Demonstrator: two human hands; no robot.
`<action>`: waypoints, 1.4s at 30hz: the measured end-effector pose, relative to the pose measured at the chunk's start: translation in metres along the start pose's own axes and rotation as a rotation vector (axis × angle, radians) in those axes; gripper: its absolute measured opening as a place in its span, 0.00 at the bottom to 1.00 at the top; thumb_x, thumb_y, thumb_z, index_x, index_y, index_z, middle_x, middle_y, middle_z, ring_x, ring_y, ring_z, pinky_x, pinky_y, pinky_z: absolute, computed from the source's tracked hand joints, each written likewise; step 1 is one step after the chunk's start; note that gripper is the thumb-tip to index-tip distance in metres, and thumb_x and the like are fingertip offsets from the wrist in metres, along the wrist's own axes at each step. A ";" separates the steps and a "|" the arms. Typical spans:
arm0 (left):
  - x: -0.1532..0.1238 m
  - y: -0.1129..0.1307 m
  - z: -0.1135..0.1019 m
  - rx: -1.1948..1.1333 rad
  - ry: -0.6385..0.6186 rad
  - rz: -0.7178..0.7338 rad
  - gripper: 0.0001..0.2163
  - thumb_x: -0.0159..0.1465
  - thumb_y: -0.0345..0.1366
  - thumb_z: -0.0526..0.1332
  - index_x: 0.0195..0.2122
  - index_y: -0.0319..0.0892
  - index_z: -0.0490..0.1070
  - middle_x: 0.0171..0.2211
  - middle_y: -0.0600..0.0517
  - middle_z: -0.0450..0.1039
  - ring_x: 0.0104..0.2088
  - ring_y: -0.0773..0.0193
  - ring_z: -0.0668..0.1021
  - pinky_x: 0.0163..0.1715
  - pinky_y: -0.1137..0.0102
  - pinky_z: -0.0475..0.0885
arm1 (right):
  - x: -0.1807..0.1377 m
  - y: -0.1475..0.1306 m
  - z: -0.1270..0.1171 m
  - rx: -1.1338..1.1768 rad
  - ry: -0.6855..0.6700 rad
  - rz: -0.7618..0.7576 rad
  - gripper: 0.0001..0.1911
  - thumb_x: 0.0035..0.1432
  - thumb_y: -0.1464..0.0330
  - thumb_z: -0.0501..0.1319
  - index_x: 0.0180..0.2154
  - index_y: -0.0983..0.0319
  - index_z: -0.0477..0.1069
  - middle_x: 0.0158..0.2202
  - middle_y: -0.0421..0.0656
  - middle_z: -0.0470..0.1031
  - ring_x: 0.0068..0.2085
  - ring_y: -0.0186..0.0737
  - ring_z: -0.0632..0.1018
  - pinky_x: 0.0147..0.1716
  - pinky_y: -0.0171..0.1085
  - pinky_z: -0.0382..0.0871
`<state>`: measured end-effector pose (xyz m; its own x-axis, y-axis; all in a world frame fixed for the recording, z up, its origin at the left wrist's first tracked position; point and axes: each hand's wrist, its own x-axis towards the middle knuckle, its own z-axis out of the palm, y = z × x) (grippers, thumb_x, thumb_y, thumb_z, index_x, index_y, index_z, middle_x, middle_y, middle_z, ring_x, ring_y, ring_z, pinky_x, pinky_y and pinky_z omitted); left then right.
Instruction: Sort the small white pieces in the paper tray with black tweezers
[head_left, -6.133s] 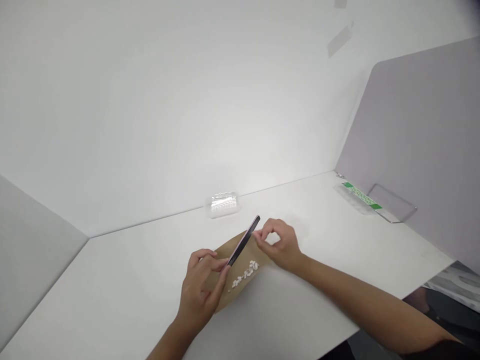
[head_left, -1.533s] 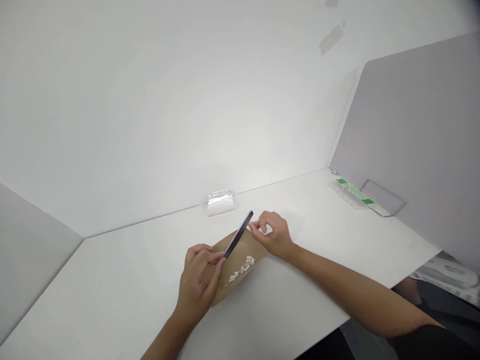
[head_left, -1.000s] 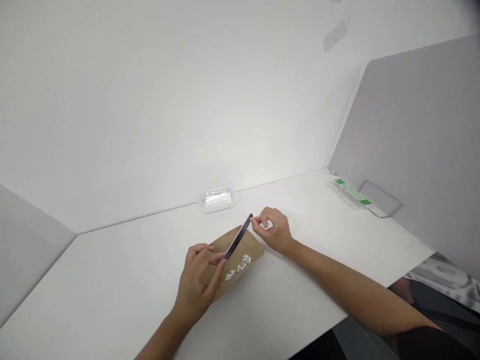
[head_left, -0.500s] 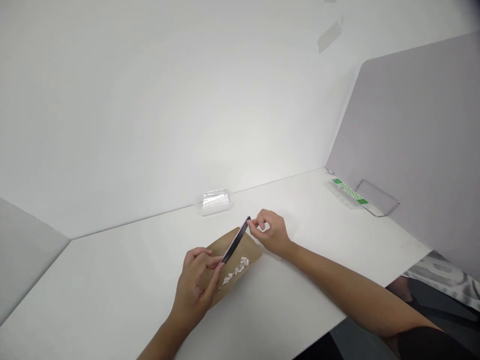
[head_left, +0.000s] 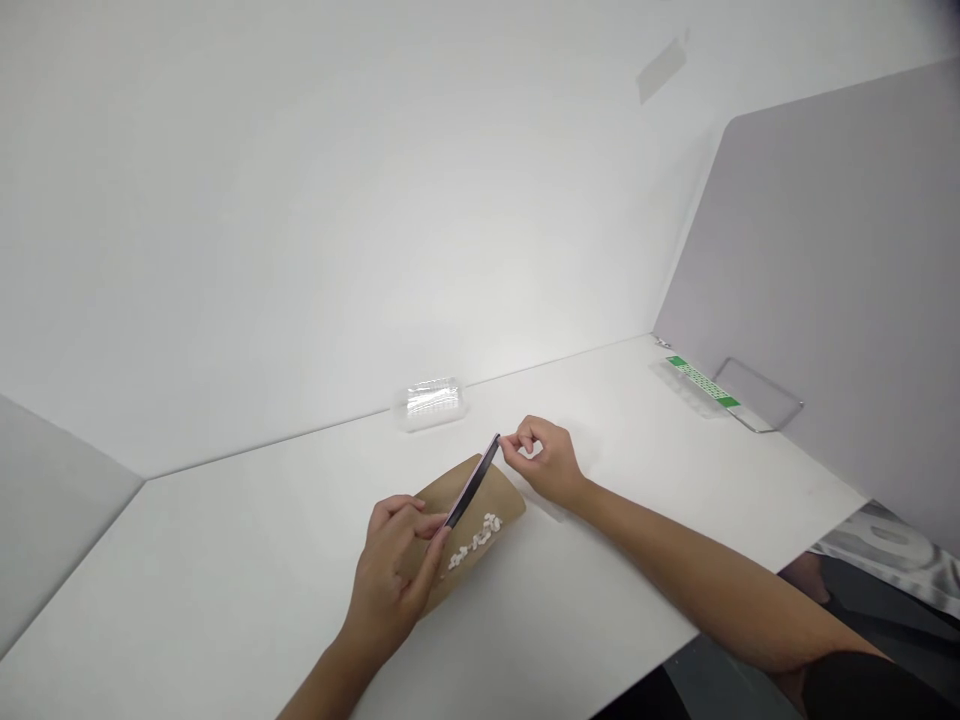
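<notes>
My left hand (head_left: 394, 580) grips the near end of a thin dark strip (head_left: 474, 483), which slants up and away over a brown paper sheet (head_left: 504, 498). At the strip's far tip, my right hand (head_left: 546, 465) is closed in a pinch; what it pinches is too small to make out. A row of several small white pieces (head_left: 472, 538) lies on the brown sheet just below the strip.
A small clear plastic box (head_left: 430, 403) stands by the back wall. At the right, a clear tray with a green dotted strip (head_left: 703, 382) lies against a grey divider (head_left: 825, 260). The white table (head_left: 225, 590) ends in a front edge at lower right.
The hands and strip stay in nearly the same pose. My right-hand pinch has shifted slightly at the strip's far tip, and the view has drifted a little.
</notes>
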<state>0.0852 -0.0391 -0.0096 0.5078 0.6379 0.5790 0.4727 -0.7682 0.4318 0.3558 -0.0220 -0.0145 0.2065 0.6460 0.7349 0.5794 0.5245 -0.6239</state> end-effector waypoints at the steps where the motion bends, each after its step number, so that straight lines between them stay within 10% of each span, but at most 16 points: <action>1: 0.000 0.000 0.000 -0.003 0.003 0.004 0.08 0.70 0.32 0.60 0.49 0.47 0.75 0.34 0.50 0.75 0.51 0.55 0.73 0.47 0.62 0.74 | -0.004 -0.004 0.002 0.022 -0.019 -0.017 0.21 0.60 0.70 0.64 0.25 0.57 0.52 0.24 0.35 0.71 0.29 0.35 0.76 0.31 0.36 0.66; 7: 0.003 0.002 -0.002 0.008 0.011 -0.013 0.09 0.71 0.32 0.60 0.49 0.47 0.75 0.35 0.50 0.76 0.51 0.55 0.72 0.48 0.61 0.73 | -0.024 -0.041 0.012 0.051 -0.144 -0.218 0.23 0.60 0.72 0.64 0.24 0.58 0.48 0.20 0.33 0.68 0.23 0.32 0.70 0.31 0.38 0.65; 16: 0.000 0.003 0.000 0.002 0.021 0.011 0.08 0.71 0.32 0.60 0.48 0.46 0.75 0.33 0.50 0.75 0.49 0.55 0.74 0.47 0.61 0.75 | -0.002 0.000 -0.001 0.027 0.004 0.065 0.21 0.60 0.70 0.64 0.25 0.57 0.51 0.24 0.35 0.71 0.30 0.36 0.78 0.31 0.36 0.67; 24: 0.004 0.004 -0.003 0.014 0.037 0.016 0.09 0.71 0.33 0.60 0.50 0.47 0.76 0.34 0.49 0.76 0.49 0.55 0.74 0.47 0.60 0.75 | -0.030 -0.045 0.015 0.027 -0.153 -0.207 0.24 0.58 0.72 0.64 0.25 0.58 0.47 0.20 0.33 0.67 0.23 0.32 0.68 0.29 0.38 0.63; 34: 0.001 0.002 -0.002 0.005 0.020 0.012 0.08 0.70 0.32 0.60 0.49 0.47 0.75 0.33 0.50 0.75 0.50 0.54 0.73 0.46 0.61 0.74 | -0.006 -0.004 0.004 0.047 0.009 0.033 0.22 0.59 0.69 0.63 0.25 0.57 0.49 0.23 0.35 0.68 0.29 0.37 0.78 0.29 0.36 0.66; 42: 0.002 0.003 -0.003 0.000 0.028 0.018 0.10 0.70 0.31 0.60 0.51 0.47 0.75 0.34 0.50 0.76 0.50 0.55 0.73 0.47 0.62 0.74 | -0.018 -0.029 0.010 0.039 -0.059 -0.154 0.22 0.57 0.72 0.64 0.25 0.57 0.48 0.22 0.34 0.69 0.25 0.34 0.71 0.32 0.38 0.66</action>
<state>0.0852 -0.0398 -0.0047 0.4959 0.6219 0.6061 0.4634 -0.7798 0.4209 0.3278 -0.0432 -0.0122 0.0700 0.5871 0.8065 0.5691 0.6405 -0.5156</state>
